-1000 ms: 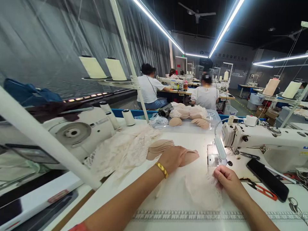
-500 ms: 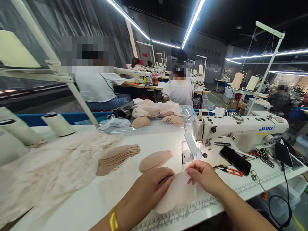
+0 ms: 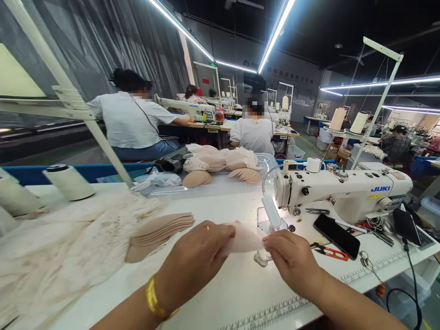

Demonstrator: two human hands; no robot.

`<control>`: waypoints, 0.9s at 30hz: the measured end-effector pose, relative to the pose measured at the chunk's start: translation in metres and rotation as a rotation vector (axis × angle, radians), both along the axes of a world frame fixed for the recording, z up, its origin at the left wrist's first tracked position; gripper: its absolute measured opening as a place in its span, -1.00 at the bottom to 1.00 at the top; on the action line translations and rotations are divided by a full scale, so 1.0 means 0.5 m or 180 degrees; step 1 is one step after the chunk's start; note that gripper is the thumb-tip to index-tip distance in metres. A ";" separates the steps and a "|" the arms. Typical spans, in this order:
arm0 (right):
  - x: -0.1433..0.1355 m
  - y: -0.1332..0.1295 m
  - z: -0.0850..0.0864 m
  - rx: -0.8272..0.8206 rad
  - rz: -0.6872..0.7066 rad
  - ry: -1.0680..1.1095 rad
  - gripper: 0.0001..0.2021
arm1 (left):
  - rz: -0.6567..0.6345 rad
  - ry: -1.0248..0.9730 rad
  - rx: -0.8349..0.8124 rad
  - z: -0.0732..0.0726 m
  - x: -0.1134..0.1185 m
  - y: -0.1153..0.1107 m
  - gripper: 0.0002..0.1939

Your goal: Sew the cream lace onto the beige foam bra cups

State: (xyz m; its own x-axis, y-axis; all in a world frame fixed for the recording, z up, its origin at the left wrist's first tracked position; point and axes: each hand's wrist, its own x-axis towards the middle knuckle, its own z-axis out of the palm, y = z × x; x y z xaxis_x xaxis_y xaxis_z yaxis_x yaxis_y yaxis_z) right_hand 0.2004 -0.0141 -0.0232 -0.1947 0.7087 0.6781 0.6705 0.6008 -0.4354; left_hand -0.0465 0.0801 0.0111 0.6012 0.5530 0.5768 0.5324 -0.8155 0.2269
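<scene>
Pale fabric piece (image 3: 242,238): we are holding it up between both hands, above the tabletop (image 3: 209,293) and close in front of the needle area.
Left hand (image 3: 195,252): our grip is clamping the piece's left side between thumb and fingers, while a gold bracelet (image 3: 151,295) is circling the wrist.
Right hand (image 3: 294,261): our thumb and fingers are pressing together on the piece's right end, so this grip is clamping the same piece.
Beige pads (image 3: 160,233): they are lying in a fanned stack to the left of our left hand, beside the lace fabric (image 3: 75,243) that is spreading over the tabletop's left part.
Sewing machine (image 3: 343,185): it is standing to our right (we are reading JUKI on its side), and a small lamp (image 3: 271,211) is leaning near its needle.
Phone (image 3: 337,236): it is lying dark-screened in front of the machine, with orange-handled snips (image 3: 332,253) just beside it.
Clear tray (image 3: 220,187): at the far side it is carrying lace-edged cups (image 3: 220,158) and more pads in two fans.
Co-workers (image 3: 132,119): two people in white tops are sitting ahead, backs towards us.
</scene>
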 end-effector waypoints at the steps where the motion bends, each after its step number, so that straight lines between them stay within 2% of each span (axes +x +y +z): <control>1: 0.003 0.012 -0.012 -0.0056 0.0011 -0.0244 -0.74 | -0.0122 0.0127 0.0325 -0.010 -0.008 -0.001 -0.80; 3: 0.016 0.036 -0.031 -0.0247 0.0053 -0.0717 -0.74 | -0.0478 0.0561 0.0517 -0.031 -0.014 -0.007 -0.83; 5: 0.038 0.059 -0.045 -0.0409 0.0178 -0.0999 -0.76 | -0.0806 0.0907 0.0342 -0.049 0.001 -0.015 -0.86; 9: 0.086 0.087 -0.061 -0.0306 0.0545 -0.1608 -0.79 | -0.1203 0.0926 0.0418 -0.067 0.073 -0.008 -0.64; 10: 0.096 0.088 -0.064 -0.0243 0.0557 -0.1716 -0.79 | -0.1212 0.0927 0.0475 -0.071 0.091 -0.001 -0.62; 13: 0.117 0.080 -0.072 -0.0091 0.0330 -0.1712 -0.76 | -0.1059 0.1062 0.0648 -0.091 0.124 0.019 -0.77; 15: 0.125 0.071 -0.072 -0.0029 0.0183 -0.1655 -0.73 | -0.0926 0.1055 0.0686 -0.107 0.127 0.024 -0.77; 18: 0.126 0.061 -0.065 -0.0083 0.0138 -0.1640 -0.71 | -0.0979 0.0856 0.0596 -0.121 0.121 0.020 -0.73; 24: 0.121 0.059 -0.054 -0.0329 0.0039 -0.1602 -0.71 | -0.0900 0.0684 0.0599 -0.114 0.128 0.010 -0.64; 27: 0.122 0.059 -0.053 -0.0348 0.0076 -0.1559 -0.70 | -0.0865 0.0605 0.0658 -0.109 0.135 0.007 -0.68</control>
State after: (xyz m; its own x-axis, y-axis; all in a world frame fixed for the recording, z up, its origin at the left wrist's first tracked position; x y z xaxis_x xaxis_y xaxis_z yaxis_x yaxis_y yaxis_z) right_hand 0.2616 0.0153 -0.0495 -0.4886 0.7619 0.4251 0.7985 0.5869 -0.1341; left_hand 0.0212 0.0835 -0.0434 0.8166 0.2425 0.5238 0.3074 -0.9508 -0.0389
